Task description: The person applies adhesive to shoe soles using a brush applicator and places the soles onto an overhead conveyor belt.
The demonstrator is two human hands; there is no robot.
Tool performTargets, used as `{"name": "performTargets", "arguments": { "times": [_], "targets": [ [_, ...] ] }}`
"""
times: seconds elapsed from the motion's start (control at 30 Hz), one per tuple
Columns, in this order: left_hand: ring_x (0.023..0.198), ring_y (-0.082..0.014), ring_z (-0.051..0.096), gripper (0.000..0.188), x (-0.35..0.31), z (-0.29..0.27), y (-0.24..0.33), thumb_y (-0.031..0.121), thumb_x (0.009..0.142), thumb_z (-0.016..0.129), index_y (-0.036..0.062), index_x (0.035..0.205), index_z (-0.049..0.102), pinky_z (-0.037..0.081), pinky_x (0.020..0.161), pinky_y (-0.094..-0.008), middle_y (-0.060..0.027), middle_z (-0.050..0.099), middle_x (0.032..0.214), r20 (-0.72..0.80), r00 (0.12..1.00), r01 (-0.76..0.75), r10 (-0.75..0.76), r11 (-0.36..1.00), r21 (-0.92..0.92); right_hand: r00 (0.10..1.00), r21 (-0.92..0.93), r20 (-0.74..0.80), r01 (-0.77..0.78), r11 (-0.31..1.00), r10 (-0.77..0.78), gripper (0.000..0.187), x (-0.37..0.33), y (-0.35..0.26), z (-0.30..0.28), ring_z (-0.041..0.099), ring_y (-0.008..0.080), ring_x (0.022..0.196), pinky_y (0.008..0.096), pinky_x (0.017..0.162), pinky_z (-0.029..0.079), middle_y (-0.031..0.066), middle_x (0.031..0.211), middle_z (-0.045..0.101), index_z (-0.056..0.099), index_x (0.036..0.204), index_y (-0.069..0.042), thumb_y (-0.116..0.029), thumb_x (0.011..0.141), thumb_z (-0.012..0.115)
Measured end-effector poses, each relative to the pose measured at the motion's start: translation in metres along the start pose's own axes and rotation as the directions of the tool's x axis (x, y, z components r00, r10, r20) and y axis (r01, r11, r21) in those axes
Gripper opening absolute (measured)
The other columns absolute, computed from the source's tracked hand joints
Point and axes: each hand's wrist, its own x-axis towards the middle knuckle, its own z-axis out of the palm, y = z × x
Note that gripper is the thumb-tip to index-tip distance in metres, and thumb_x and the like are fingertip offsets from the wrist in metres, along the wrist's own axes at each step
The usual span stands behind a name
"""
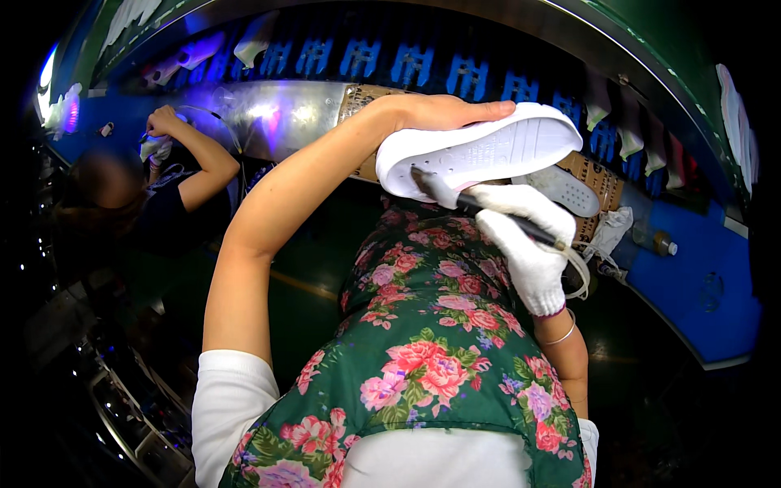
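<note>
Shoe (pixel 508 150), white, is held tilted at upper centre, its far rim gripped by the bare left hand (pixel 446 112); the gloved right hand (pixel 529 240) clasps a dark-handled tool (pixel 469 201), perhaps a brush, its head at the shoe's left end.

Left hand (pixel 443 112): most fingers hidden behind white sole (pixel 508 152). Floral apron (pixel 443 366) cut off at bottom. Co-worker's head (pixel 107 183) blurred.

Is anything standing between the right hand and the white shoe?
Only the tool in the right hand, its tip over the shoe's left end as pictured; nothing else visible stands between them.
</note>
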Motion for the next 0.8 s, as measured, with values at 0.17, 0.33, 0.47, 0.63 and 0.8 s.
{"name": "performTargets", "arguments": {
  "times": [0.17, 0.33, 0.47, 0.63, 0.8],
  "targets": [
    [0.074, -0.0406, 0.071, 0.098, 0.002, 0.024, -0.019, 0.084, 0.088, 0.031, 0.005, 0.143, 0.045, 0.063, 0.061, -0.053, -0.0247, 0.065, 0.105, 0.176, 0.973, 0.026, 0.152, 0.682, -0.731, 0.976, 0.045, -0.213, -0.03, 0.999, 0.039, 0.02, -0.003, 0.001, -0.023, 0.067, 0.0144, 0.09, 0.0271, 0.081, 0.053, 0.0106, 0.101, 0.073, 0.073, 0.103, 0.005, 0.005, 0.084, 0.072],
    [0.075, -0.0446, 0.071, 0.1, 0.014, 0.054, -0.032, 0.085, 0.088, 0.022, 0.0048, 0.142, 0.045, 0.063, 0.062, -0.0526, -0.0261, 0.066, 0.1, 0.196, 0.92, 0.047, 0.34, 0.401, -0.915, 0.963, -0.228, -0.212, 0.12, 0.966, -0.169, 0.02, 0.011, -0.006, -0.042, 0.067, 0.0138, 0.092, 0.0263, 0.082, 0.054, 0.01, 0.101, 0.073, 0.073, 0.104, 0.004, 0.005, 0.084, 0.073],
    [0.092, -0.0351, 0.072, 0.065, 0.025, 0.081, -0.055, 0.051, 0.107, 0.024, 0.0004, 0.14, 0.046, 0.063, 0.077, -0.0494, -0.0217, 0.067, 0.112, -0.036, 0.944, -0.162, 0.327, 0.366, -0.916, 0.974, -0.314, -0.082, 0.177, 0.933, -0.212, 0.021, 0.019, -0.011, -0.047, 0.068, 0.0145, 0.09, 0.0268, 0.081, 0.054, 0.0094, 0.099, 0.073, 0.074, 0.105, 0.002, 0.004, 0.084, 0.074],
    [0.134, -0.0283, 0.047, 0.045, 0.022, 0.104, -0.062, 0.025, 0.108, 0.036, -0.0008, 0.145, 0.039, 0.035, 0.118, -0.0482, -0.0194, 0.048, 0.144, -0.238, 0.93, -0.305, 0.279, 0.229, -0.925, 0.981, -0.315, 0.043, 0.194, 0.929, -0.19, 0.018, 0.028, -0.019, -0.052, 0.071, 0.0183, 0.086, 0.0296, 0.08, 0.055, 0.0096, 0.093, 0.075, 0.076, 0.098, -0.003, -0.009, 0.081, 0.077],
    [0.09, -0.0259, 0.069, 0.036, 0.001, 0.099, -0.077, 0.019, 0.103, 0.052, -0.0052, 0.129, 0.052, 0.061, 0.079, -0.0382, -0.0215, 0.066, 0.107, -0.159, 0.94, -0.318, 0.303, 0.601, -0.734, 0.944, -0.442, 0.191, 0.329, 0.835, -0.271, 0.015, 0.023, -0.024, -0.052, 0.072, 0.0205, 0.087, 0.0323, 0.081, 0.055, 0.01, 0.094, 0.076, 0.077, 0.095, -0.004, -0.008, 0.081, 0.079]
  ]
}}
